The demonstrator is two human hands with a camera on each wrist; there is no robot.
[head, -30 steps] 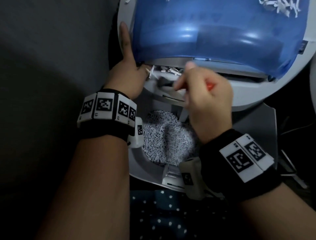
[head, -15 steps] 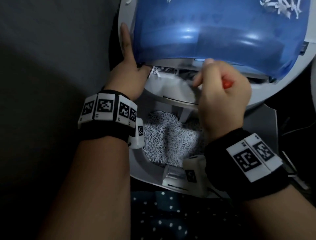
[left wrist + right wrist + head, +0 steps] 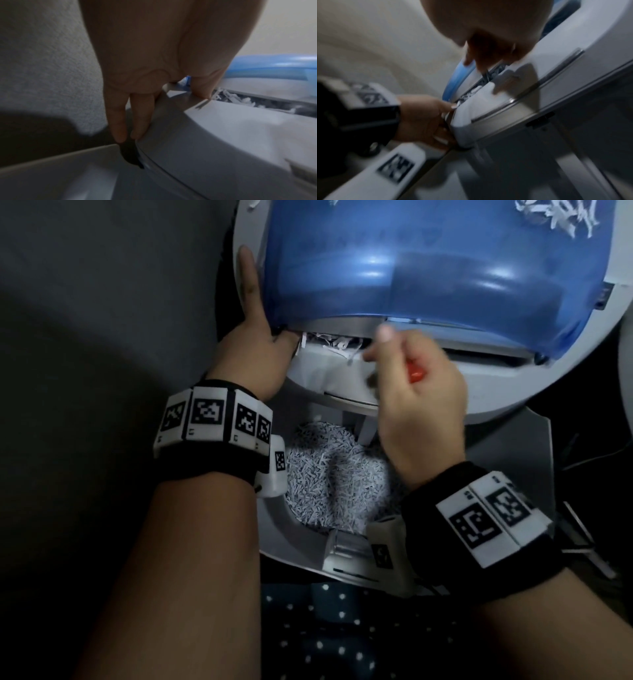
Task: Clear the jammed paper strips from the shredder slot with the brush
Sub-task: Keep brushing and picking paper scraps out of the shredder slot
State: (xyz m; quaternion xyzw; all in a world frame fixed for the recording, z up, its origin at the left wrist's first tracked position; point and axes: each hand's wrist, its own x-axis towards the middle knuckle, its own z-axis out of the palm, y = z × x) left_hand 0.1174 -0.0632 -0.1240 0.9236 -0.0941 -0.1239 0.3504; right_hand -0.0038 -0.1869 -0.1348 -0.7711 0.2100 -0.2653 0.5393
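Note:
The shredder head (image 3: 496, 385) is grey with a blue see-through cover (image 3: 428, 261). White paper strips (image 3: 334, 344) stick out of its slot, also seen in the left wrist view as paper strips (image 3: 231, 96). My right hand (image 3: 418, 402) grips a brush with a red handle (image 3: 416, 373). The hand is blurred at the slot's middle, and the brush tip (image 3: 485, 74) reaches into the slot. My left hand (image 3: 255, 350) holds the head's left corner, with the thumb (image 3: 202, 86) on top beside the strips and the fingers (image 3: 118, 121) down the side.
Below the head, the open bin (image 3: 274, 529) holds a heap of shredded paper (image 3: 329, 477). More shreds lie on the cover at the top right (image 3: 555, 213). A grey wall (image 3: 102, 285) lies to the left, and dotted dark fabric (image 3: 325, 628) is nearest me.
My right hand swept the brush to the right along the slot, then came back left. More strips now hang out at the slot's left end. The left hand stayed put.

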